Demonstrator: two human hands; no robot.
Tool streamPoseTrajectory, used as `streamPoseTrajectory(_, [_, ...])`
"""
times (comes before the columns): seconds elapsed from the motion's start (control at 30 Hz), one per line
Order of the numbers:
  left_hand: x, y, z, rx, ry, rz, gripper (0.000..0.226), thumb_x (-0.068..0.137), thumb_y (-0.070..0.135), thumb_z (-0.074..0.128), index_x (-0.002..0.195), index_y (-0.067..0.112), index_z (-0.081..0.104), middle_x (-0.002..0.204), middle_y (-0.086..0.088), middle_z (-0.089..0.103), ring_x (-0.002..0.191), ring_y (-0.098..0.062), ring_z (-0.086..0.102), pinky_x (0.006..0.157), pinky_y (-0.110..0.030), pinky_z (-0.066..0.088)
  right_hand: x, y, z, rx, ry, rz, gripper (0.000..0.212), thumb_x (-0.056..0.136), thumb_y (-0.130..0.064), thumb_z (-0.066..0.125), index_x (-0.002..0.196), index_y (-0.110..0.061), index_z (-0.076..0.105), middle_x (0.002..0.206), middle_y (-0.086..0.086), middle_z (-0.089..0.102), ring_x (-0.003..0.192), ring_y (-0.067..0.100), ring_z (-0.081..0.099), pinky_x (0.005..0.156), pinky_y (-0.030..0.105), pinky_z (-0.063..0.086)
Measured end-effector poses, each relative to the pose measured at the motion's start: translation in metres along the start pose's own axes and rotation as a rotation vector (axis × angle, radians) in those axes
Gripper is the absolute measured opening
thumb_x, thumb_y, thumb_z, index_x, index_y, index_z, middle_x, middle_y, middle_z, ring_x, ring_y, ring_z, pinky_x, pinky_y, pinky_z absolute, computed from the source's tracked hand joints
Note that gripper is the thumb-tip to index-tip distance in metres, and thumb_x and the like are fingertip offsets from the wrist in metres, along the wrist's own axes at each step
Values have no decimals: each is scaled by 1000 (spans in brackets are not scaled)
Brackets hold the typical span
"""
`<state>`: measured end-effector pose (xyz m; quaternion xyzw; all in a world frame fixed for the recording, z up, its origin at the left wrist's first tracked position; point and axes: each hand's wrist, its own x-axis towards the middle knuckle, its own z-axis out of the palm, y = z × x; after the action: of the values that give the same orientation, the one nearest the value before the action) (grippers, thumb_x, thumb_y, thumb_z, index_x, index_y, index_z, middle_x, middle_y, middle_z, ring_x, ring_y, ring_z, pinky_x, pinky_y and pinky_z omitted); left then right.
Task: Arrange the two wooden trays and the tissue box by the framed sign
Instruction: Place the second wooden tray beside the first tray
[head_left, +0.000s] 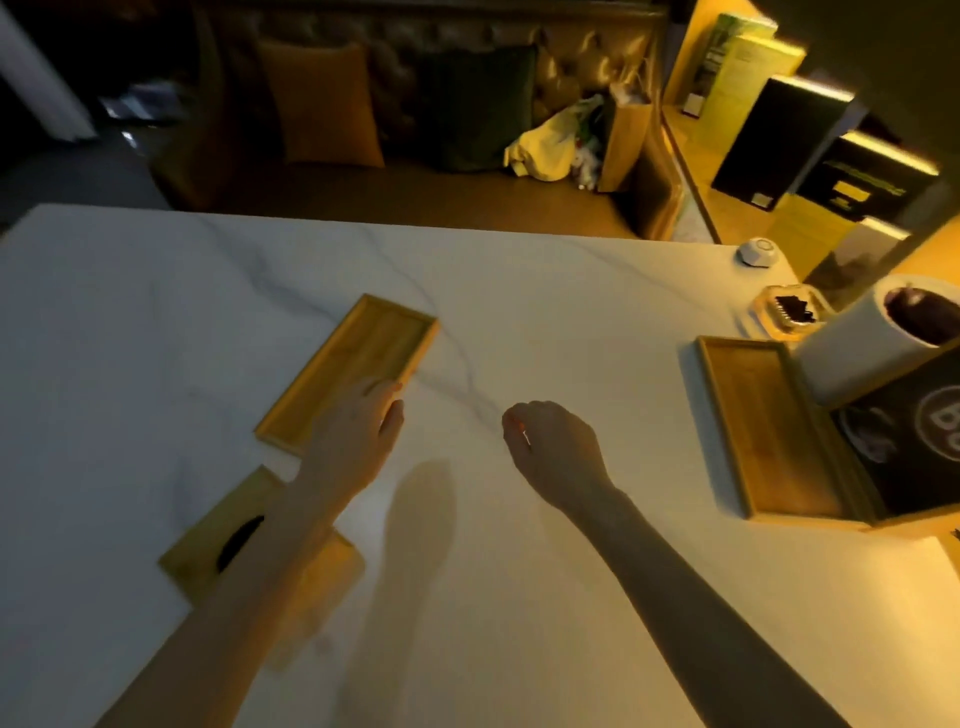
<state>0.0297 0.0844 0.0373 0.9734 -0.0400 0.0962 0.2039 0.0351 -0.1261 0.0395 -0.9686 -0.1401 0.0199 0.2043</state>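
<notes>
One shallow wooden tray (358, 358) lies at an angle on the white marble table (545, 312), left of centre. My left hand (358, 431) hovers over its near end, fingers spread, holding nothing. Below it the wooden tissue box (208, 540) with a dark oval slot lies partly under my left forearm. My right hand (556, 447) floats above the bare tabletop with fingers loosely curled and nothing in them. The second wooden tray (763, 431) rests at the right, flush against the dark framed sign (914, 441).
A white cylinder (878, 348) with a dark inside stands behind the sign. A small dish with something black in it (789, 312) and a white round gadget (758, 252) sit at the far right edge. A sofa with cushions (322, 104) lies beyond the table.
</notes>
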Motion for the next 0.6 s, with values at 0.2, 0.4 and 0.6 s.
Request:
streamPoseTrajectory(0.2, [3, -91, -8, 137, -67, 1, 40, 86, 16, 53, 123, 1, 46, 124, -20, 55, 111, -34, 54, 87, -42, 48, 18, -52, 62, 75, -56, 70, 37, 95, -24, 37, 128, -11, 46, 132, 7, 54, 123, 24, 44, 100, 36, 37])
streamPoseTrajectory(0.4, [14, -162, 3, 222, -284, -67, 50, 92, 26, 40, 136, 7, 28, 146, -16, 33, 135, -30, 29, 109, -48, 29, 43, -80, 108, 19, -239, 94, 52, 97, -31, 30, 144, -13, 17, 155, 5, 20, 142, 22, 15, 114, 37, 16])
streamPoseTrajectory(0.6, [16, -200, 23, 144, -453, -283, 54, 93, 30, 37, 139, 6, 20, 153, -15, 14, 141, -28, 9, 113, -49, 16, 53, -92, 148, -3, -439, 151, 62, 96, -43, 25, 145, -13, 2, 157, 6, -5, 144, 21, -8, 115, 38, -3])
